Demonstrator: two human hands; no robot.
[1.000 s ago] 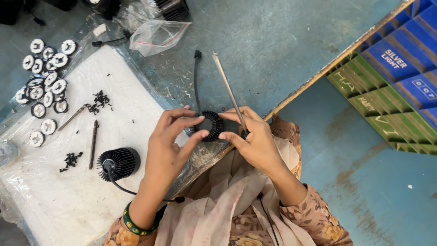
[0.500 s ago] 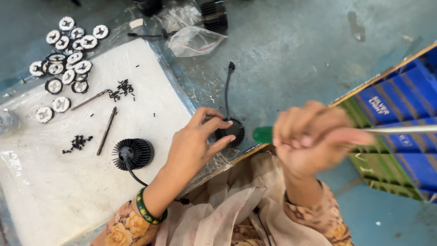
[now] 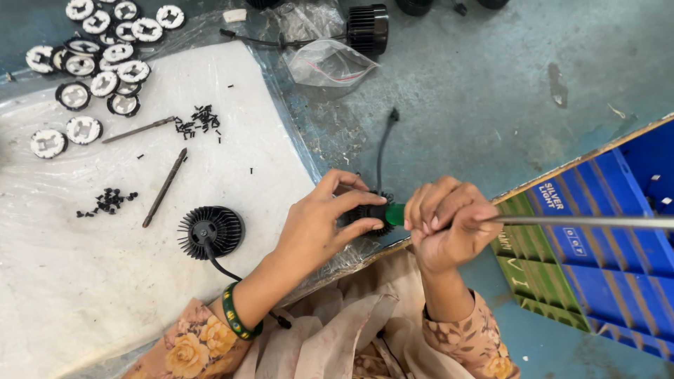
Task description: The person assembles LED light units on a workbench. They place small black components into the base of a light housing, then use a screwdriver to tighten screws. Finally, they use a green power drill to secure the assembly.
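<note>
L hand (image 3: 316, 228) grips finned black housing (image 3: 368, 213); R hand (image 3: 449, 228), just right of it, clenches screwdriver (image 3: 562, 221), shaft pointing right, away.

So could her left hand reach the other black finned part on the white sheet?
Probably yes: the left hand only rests on one finned part, and the other black finned part lies close beside its wrist, nothing between.

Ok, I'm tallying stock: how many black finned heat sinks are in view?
3 heat sinks: one on the white sheet, one in the left hand, one at the top by the plastic bag. Dark shapes cut by the top edge may be more.
</note>
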